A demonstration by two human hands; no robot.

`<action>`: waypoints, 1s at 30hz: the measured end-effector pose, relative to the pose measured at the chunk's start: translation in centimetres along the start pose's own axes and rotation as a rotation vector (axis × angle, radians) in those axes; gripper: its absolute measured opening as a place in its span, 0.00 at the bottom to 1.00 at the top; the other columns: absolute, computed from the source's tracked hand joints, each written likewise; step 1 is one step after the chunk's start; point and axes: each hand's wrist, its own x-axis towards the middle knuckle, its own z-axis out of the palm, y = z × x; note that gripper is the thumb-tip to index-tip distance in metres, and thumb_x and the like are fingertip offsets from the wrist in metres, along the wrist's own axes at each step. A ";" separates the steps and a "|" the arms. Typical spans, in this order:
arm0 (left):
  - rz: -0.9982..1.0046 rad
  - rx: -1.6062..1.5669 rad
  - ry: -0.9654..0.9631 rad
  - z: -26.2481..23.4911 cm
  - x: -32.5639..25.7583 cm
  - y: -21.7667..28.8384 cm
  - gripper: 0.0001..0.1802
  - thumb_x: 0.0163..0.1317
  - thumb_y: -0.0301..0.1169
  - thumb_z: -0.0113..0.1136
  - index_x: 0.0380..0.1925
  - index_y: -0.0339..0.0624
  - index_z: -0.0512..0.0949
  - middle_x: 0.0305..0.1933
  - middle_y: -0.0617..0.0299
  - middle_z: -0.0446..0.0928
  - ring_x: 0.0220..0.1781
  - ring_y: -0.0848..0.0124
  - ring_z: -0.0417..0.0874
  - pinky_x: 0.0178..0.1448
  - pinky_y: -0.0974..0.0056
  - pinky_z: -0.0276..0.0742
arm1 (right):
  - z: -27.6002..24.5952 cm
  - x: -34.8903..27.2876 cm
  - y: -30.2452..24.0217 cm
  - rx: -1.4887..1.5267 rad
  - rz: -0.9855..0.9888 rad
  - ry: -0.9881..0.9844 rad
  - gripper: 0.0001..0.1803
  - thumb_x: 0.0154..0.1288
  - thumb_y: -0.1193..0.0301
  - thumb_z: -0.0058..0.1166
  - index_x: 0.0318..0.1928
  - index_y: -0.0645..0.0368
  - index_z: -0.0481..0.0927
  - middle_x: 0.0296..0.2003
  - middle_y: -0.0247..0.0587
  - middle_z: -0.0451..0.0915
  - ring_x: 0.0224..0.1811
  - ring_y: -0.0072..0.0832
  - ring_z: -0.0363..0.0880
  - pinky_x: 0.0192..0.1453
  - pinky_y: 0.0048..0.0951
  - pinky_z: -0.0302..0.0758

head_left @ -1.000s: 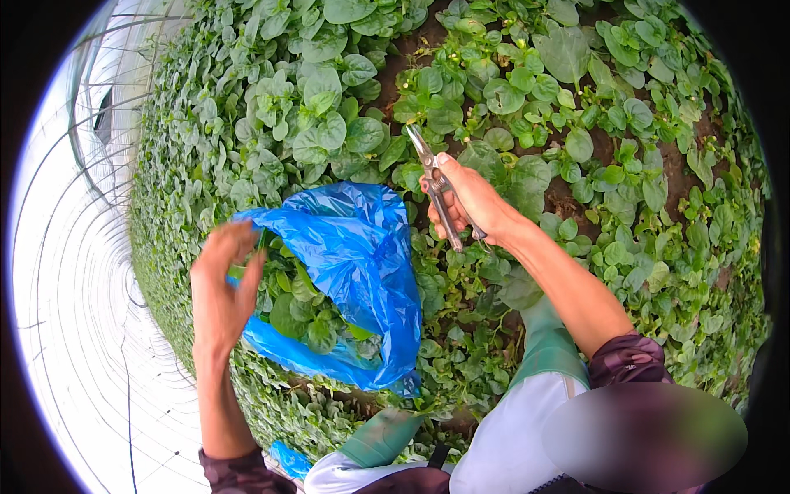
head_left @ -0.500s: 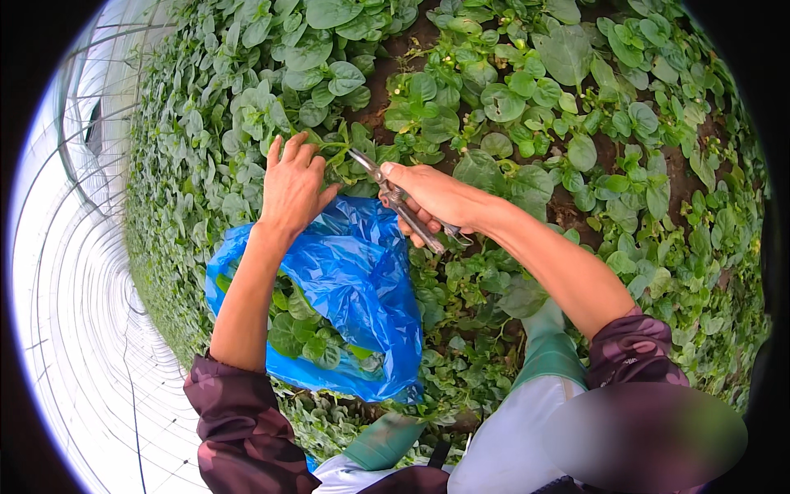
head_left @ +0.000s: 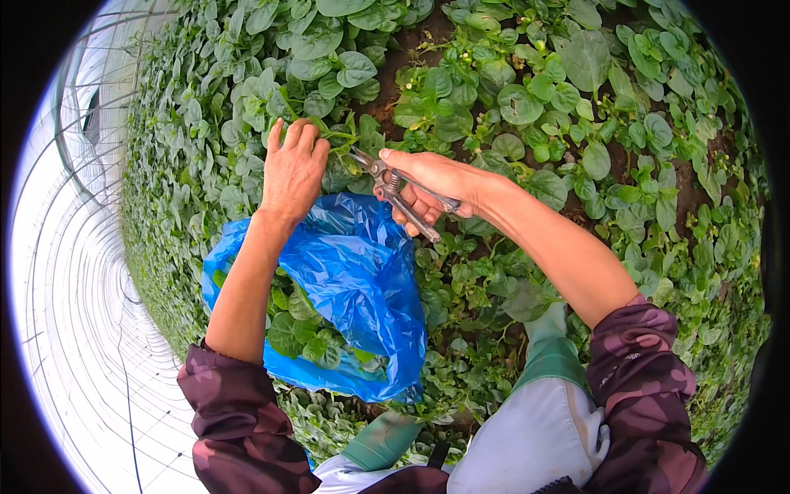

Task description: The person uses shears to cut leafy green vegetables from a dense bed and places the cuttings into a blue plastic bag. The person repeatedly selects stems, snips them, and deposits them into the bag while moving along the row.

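My left hand (head_left: 294,169) is closed over the leafy plants left of centre, its fingers curled around a green stem (head_left: 333,134) that shows to the right of the fingers. My right hand (head_left: 432,185) grips metal pruning shears (head_left: 387,181) with a spring between spread handles. Their blades point up and left, just right of the left hand and close below the stem. Beneath my hands lies a blue plastic bag (head_left: 370,280), its mouth open, with cut green leaves (head_left: 309,329) inside. My left forearm crosses over the bag's left side.
Low leafy plants (head_left: 527,107) spread all around, with brown soil (head_left: 403,70) showing between rows. My green boots (head_left: 547,346) stand among the plants below the bag. Along the left runs a pale greenhouse wall with curved ribs (head_left: 78,272).
The shears' handles have spread apart, and my right hand has turned slightly. My left fingers have curled in more beside the stem. The bag stays in about the same place.
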 end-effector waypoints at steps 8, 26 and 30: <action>0.030 -0.017 0.034 -0.5 0.6 0.3 0.13 0.51 0.24 0.56 0.39 0.37 0.76 0.53 0.54 0.73 0.64 0.57 0.71 0.75 0.49 0.59 | 1.1 1.9 -1.1 0.109 0.054 -0.005 0.37 0.77 0.40 0.24 0.51 0.62 0.74 0.31 0.47 0.81 0.25 0.32 0.84 0.24 0.25 0.77; 0.056 0.079 -0.036 -0.1 0.0 -1.7 0.15 0.52 0.25 0.58 0.42 0.44 0.76 0.53 0.60 0.75 0.61 0.62 0.72 0.73 0.50 0.61 | 1.2 3.0 -1.5 0.202 0.067 0.055 0.37 0.76 0.40 0.23 0.49 0.62 0.71 0.34 0.50 0.82 0.30 0.35 0.87 0.24 0.26 0.81; 0.057 0.101 0.001 -0.3 0.2 -1.6 0.11 0.55 0.28 0.59 0.39 0.47 0.75 0.45 0.63 0.75 0.57 0.65 0.73 0.74 0.48 0.60 | 1.0 2.5 -1.0 0.135 0.078 0.051 0.37 0.77 0.40 0.23 0.52 0.63 0.71 0.34 0.51 0.81 0.30 0.36 0.87 0.25 0.28 0.82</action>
